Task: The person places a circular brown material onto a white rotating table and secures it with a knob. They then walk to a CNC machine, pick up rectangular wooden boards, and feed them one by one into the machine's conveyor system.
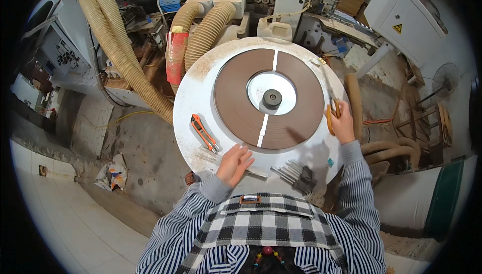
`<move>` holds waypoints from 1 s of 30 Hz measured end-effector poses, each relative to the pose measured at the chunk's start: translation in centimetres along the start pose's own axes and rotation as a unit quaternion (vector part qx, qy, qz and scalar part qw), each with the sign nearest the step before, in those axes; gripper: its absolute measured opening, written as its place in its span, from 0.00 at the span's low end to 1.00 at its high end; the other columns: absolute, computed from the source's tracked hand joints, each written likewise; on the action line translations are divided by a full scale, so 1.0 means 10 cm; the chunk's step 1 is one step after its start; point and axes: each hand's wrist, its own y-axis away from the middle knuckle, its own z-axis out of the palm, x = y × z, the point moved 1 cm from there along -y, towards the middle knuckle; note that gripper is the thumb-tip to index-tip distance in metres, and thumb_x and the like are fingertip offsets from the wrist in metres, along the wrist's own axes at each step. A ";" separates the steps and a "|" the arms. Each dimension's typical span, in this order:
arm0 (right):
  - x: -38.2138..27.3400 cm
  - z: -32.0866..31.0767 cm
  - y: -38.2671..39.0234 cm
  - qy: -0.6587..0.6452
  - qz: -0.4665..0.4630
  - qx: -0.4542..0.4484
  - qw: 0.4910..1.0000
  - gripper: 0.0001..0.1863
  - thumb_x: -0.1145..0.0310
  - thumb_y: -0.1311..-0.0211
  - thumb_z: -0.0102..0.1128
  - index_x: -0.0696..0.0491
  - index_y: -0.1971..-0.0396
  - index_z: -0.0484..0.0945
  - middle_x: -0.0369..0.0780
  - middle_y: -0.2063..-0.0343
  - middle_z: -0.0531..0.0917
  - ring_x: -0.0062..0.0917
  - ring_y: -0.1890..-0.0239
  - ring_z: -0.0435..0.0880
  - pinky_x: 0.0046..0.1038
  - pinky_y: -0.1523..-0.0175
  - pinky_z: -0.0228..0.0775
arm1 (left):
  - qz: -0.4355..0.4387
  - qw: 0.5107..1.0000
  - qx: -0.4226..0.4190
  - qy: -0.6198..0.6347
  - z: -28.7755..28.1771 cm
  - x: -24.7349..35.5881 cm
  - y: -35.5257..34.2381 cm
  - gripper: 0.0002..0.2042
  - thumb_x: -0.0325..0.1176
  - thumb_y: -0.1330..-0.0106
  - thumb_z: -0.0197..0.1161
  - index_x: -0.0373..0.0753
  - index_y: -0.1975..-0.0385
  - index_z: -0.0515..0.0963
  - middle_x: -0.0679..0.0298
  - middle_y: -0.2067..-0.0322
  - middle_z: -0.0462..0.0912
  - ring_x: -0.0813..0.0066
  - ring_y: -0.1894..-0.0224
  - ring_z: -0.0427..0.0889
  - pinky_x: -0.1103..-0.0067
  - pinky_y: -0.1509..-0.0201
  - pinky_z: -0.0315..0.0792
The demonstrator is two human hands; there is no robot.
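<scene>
A brown coil of banding [237,113], crossed by two white strips, lies on a round white turntable [193,90] around a black centre hub [272,99]. My right hand [342,123] grips orange-handled scissors [332,116] at the turntable's right side. My left hand [234,166] is open, fingers apart, at the near side, over a thin metal strip [257,174] that it partly hides; whether it touches the strip I cannot tell. An orange utility knife [204,133] lies just beyond it to the left. A hex key set [301,178] in a dark holder lies at the near right.
Ribbed hoses [211,33], one wrapped in red, and a plastic jug [275,30] stand behind the turntable, before machinery. A white cabinet [401,8], a fan [444,78] and a stool [427,133] are at right. Crumpled litter [114,171] lies on the floor at left.
</scene>
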 end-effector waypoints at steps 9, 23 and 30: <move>-0.10 0.58 -1.36 0.295 -0.109 -0.180 0.932 0.38 0.39 0.54 0.57 0.56 0.53 0.69 0.49 0.57 0.74 0.39 0.53 0.73 0.34 0.48 0.65 | 0.267 0.496 0.191 -0.804 0.09 0.81 -0.71 0.35 0.45 0.41 0.55 0.38 0.37 0.48 0.49 0.36 0.47 0.51 0.34 0.43 0.52 0.36 0.40; 0.05 0.88 -2.22 0.280 -0.290 -0.207 0.891 0.30 0.51 0.53 0.63 0.57 0.55 0.71 0.47 0.54 0.74 0.38 0.51 0.72 0.32 0.45 0.63 | 0.218 0.498 0.208 -0.813 -0.28 1.07 -1.47 0.35 0.51 0.37 0.45 0.36 0.37 0.46 0.55 0.36 0.48 0.59 0.33 0.43 0.56 0.34 0.35; 0.33 1.12 -2.25 0.114 -0.137 -0.298 0.938 0.25 0.49 0.48 0.58 0.59 0.66 0.77 0.47 0.73 0.80 0.35 0.69 0.79 0.31 0.60 0.70 | 0.256 0.488 0.217 -0.806 -0.34 1.03 -1.50 0.34 0.51 0.37 0.46 0.35 0.37 0.47 0.54 0.36 0.49 0.57 0.33 0.44 0.53 0.35 0.37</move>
